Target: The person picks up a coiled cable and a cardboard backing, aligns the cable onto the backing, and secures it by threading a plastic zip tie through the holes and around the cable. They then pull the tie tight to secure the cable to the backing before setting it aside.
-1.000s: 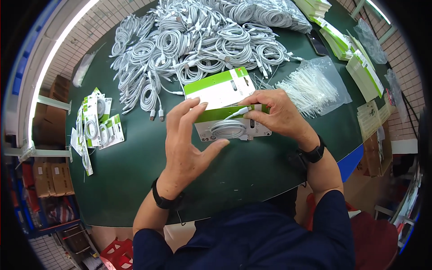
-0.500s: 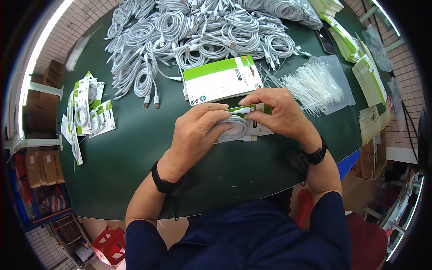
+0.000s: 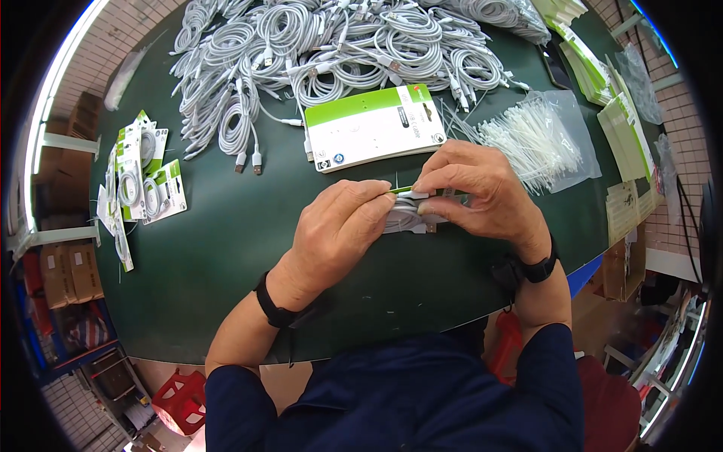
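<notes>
Head view: backing card (image 3: 402, 190) with coiled white cable (image 3: 404, 216) is pinched at its upper edge by left hand (image 3: 339, 226) and right hand (image 3: 486, 192), over green table (image 3: 226, 279). On card stack (image 3: 369, 135), green band (image 3: 354, 108), dark lettering and round blue mark (image 3: 338, 159) are printed; held card's print is mostly hidden.

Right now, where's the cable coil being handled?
Head view, just right of centre: the cable coil is between left hand and right hand, this side of the card stack.

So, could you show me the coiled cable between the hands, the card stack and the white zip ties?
Coiled cable (image 3: 403, 219): head view, on its visible loops.
Card stack (image 3: 369, 135): head view, middle of the top face.
White zip ties (image 3: 529, 145): head view, middle of the bunch.
</notes>
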The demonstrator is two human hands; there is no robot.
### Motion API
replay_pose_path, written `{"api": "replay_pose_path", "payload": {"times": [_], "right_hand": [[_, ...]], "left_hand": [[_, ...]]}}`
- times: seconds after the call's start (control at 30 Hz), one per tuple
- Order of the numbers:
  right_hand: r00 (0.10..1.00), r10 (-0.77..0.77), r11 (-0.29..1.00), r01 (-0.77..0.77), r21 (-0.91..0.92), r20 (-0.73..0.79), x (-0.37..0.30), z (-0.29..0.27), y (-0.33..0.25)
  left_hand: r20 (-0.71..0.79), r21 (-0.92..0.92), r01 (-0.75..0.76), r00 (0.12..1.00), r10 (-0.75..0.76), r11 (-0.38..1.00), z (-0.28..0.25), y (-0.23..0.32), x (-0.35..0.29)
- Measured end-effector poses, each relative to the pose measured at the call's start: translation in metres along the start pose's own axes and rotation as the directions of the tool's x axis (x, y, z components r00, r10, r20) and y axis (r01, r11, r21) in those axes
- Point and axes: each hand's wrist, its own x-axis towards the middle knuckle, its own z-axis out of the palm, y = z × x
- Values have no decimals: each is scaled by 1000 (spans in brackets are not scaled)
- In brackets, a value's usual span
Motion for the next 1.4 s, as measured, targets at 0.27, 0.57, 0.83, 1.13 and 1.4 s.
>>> {"api": "replay_pose_path", "payload": {"times": [0.27, 0.57, 0.83, 1.13, 1.4], "right_hand": [[1000, -21, 1000, 21, 2, 11, -1, -1, 0], [998, 17, 998, -21, 57, 64, -1, -5, 0], [998, 18, 997, -22, 74, 64, -1, -4, -2], [999, -38, 999, 37, -20, -24, 0, 12, -3], [996, -89, 991, 86, -107, -20, 3, 7, -4]], "left_hand": [[24, 26, 2, 1000, -3, 1000, -1, 4, 2], [49, 23, -25, 998, 24, 999, 0, 4, 4], [62, 26, -25, 998, 24, 999, -1, 5, 4], [40, 16, -19, 999, 19, 1000, -2, 3, 3], [54, 65, -18, 998, 15, 998, -3, 4, 6]]}}
